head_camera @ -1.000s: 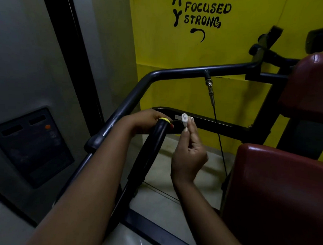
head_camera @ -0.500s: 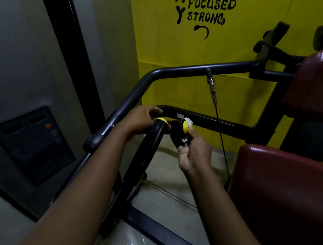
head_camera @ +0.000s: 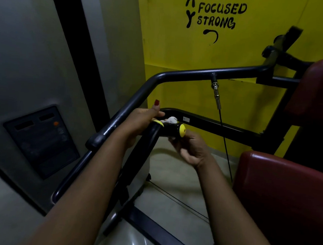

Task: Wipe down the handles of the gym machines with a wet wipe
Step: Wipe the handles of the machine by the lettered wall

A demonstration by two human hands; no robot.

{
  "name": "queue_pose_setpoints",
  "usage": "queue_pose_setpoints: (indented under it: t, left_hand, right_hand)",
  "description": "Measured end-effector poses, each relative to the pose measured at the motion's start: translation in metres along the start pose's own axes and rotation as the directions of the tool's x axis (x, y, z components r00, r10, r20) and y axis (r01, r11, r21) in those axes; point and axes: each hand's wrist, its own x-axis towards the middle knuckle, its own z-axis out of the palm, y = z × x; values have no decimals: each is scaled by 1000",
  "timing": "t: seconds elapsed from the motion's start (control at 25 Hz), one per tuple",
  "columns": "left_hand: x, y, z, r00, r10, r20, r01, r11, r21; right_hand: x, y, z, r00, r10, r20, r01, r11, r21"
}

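Handle [head_camera: 170, 131], short, black, yellow-capped at its right end: now under the wipe, no longer bare. Nearest, below and just right of the handle, right hand [head_camera: 192, 149] cupped up from underneath, fingers curled round the handle's underside. A second ago held upright and clear of the handle, pinching the wipe at its fingertips; half a second ago brought onto the handle. Left of the handle, left hand [head_camera: 142, 121] clasped over the capped top of the upright [head_camera: 146, 146] as before, thumb sticking up free, seemingly steadying the frame. On top of the handle, between its cap and the left hand, wipe [head_camera: 170, 120] bunched white and touching the black rubber. Cannot tell whether pressed there by right fingertips reaching over the far side, hidden as they are by the handle itself. For the task, as a judgement: approach over, contact made, rubbing of this handle only just begun. Likely still needed: a twist or slide round the handle to reach its underside and cap. No telling from here whether the upright has had its turn. Just behind the handle, black frame bar [head_camera: 213, 125]; behind and to the right, thin cable [head_camera: 224, 137] hanging down; farthest behind, yellow wall [head_camera: 180, 53] with painted lettering.
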Motion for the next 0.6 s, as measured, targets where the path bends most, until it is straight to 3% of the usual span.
queue_pose_setpoints:
  t: [0.08, 0.16, 0.28, 0.36, 0.4, 0.48, 0.6]
  left_hand:
    - [-4, 4, 5, 1000, 14, -10, -14, 998, 56]
    - [-7, 8, 15, 993, 106, -43, -92, 964, 249]
    - [-13, 16, 26, 972, 234, -21, -184, 813, 552]
    - [-17, 17, 27, 961, 277, 22, -236, 770, 593]
    - [-20, 14, 26, 949, 314, 33, -273, 761, 589]
    - [-26, 8, 26, 898, 439, 21, -361, 709, 606]
    - [-34, -5, 24, 753, 657, 25, -532, 587, 610]
  right_hand:
    - [-4, -22, -5, 999, 8, 54, -1, 993, -121]
    - [1, -41, 4, 999, 15, -51, -37, 887, -460]
    - [1, -59, 31, 988, -86, -127, -66, 511, -857]
    - [-5, -55, 40, 961, -250, -114, -48, 256, -966]
    - [-10, -46, 40, 932, -347, -101, -40, 178, -983]
    - [-20, -21, 39, 801, -598, -43, 5, 78, -997]
    - [-38, 12, 44, 518, -855, 11, 142, 73, -987]
